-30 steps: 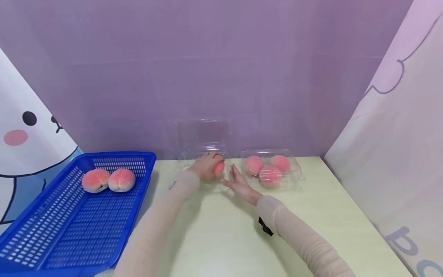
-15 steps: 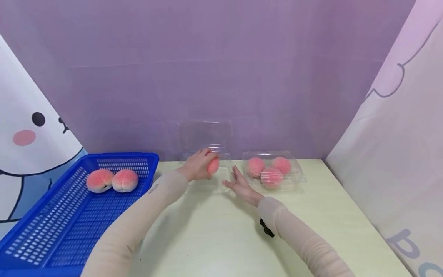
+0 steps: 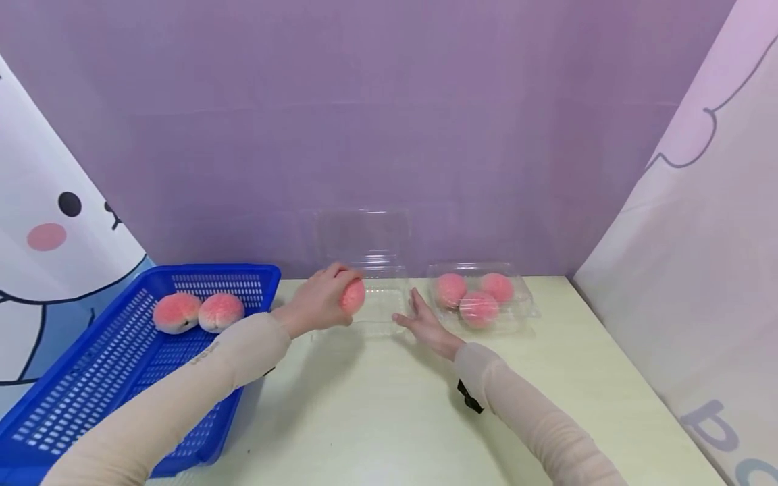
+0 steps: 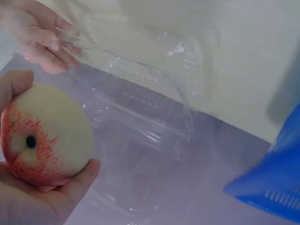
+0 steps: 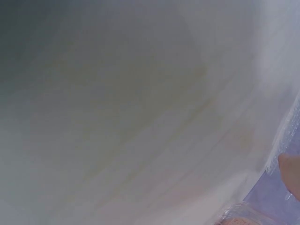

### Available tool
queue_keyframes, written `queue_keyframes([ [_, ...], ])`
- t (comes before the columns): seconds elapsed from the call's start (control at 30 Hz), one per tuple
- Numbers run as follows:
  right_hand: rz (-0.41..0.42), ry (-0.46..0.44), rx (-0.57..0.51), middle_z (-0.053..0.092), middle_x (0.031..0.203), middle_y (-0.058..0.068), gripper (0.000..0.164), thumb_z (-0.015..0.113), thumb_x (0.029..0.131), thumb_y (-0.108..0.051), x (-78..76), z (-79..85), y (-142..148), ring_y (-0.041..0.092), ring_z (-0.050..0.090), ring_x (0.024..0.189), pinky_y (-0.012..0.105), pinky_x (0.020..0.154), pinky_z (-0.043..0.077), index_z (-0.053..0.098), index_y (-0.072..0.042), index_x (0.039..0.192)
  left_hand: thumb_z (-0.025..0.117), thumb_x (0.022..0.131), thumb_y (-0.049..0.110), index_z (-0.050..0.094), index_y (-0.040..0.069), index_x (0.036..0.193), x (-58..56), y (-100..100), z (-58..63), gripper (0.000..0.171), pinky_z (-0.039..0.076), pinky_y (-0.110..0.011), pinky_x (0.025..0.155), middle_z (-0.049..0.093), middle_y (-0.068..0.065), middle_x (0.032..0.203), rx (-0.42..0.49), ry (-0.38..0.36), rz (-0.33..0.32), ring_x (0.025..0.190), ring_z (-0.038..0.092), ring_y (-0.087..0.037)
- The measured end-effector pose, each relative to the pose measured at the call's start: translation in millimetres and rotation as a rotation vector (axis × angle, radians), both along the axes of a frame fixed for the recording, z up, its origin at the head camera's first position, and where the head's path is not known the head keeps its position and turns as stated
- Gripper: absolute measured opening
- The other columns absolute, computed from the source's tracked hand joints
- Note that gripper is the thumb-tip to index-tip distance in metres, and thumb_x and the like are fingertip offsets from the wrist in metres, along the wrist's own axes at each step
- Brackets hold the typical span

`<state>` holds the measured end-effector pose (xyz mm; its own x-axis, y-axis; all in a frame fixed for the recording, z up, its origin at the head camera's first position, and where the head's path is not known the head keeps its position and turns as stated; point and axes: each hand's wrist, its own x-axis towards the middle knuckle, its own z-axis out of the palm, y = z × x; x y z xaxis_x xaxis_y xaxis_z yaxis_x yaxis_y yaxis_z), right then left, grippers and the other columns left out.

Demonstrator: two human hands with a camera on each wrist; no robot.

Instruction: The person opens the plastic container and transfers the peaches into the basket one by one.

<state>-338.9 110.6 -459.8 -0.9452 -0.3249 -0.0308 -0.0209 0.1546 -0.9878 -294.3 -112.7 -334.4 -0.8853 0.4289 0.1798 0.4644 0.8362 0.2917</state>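
My left hand (image 3: 319, 297) grips a pink and cream peach (image 3: 352, 297) above the left part of a clear plastic clamshell box (image 3: 385, 307). In the left wrist view, thumb and fingers curl round the peach (image 4: 56, 131), whose dark stem hole shows. The box's lid (image 3: 365, 233) stands raised at the back, and no peach shows inside. My right hand (image 3: 425, 327) is at the box's right side, fingers extended and thumb apart. From the left wrist, that hand (image 4: 40, 35) appears to touch the box's rim. The right wrist view is mostly blurred tabletop.
A second clear box (image 3: 516, 314) with three peaches (image 3: 479, 309) stands to the right, its lid down. At left is a blue plastic basket (image 3: 234, 412) with two peaches (image 3: 221, 312) at its far end. A purple backdrop (image 3: 389, 135) rises behind the table (image 3: 377, 418).
My left hand has moved left with the peach, from low over the middle of the open box to its left part. The right hand has stayed nearly still.
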Motion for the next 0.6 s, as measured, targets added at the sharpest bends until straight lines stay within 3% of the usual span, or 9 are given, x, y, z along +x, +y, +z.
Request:
queue_keyframes([
  [0.1,0.004,-0.001,-0.011,-0.006,0.155,0.005,0.088,0.058,0.089,-0.019,-0.8,0.4,0,0.027,0.0,0.142,0.046,0.113,0.014,-0.009,-0.01,0.147,0.082,0.061,0.018,0.049,0.015,0.129,10.3,-8,4.8,0.075,0.05,-0.047,0.082,0.046,-0.009,0.125,0.011,-0.016,0.004,0.108,0.048,-0.03],
  [0.3,0.008,-0.001,0.001,-0.007,0.155,0.006,0.09,0.058,0.089,-0.019,-1.5,0.3,-1,0.027,0.001,0.142,0.045,0.113,0.013,-0.01,-0.01,0.146,0.08,0.062,0.019,0.05,0.015,0.128,24.3,-33,9.1,0.072,0.051,-0.049,0.077,0.047,-0.009,0.125,-0.001,0.052,0.017,0.106,0.05,-0.031],
  [0.6,0.002,0.001,0.032,-0.005,0.155,0.004,0.089,0.058,0.089,-0.021,-0.3,1.9,2,0.027,0.001,0.142,0.046,0.113,0.013,-0.009,-0.011,0.147,0.078,0.067,0.019,0.047,0.014,0.129,34.7,-75,15.1,0.07,0.048,-0.056,0.082,0.044,-0.012,0.127,0.007,0.051,0.099,0.11,0.047,-0.035],
])
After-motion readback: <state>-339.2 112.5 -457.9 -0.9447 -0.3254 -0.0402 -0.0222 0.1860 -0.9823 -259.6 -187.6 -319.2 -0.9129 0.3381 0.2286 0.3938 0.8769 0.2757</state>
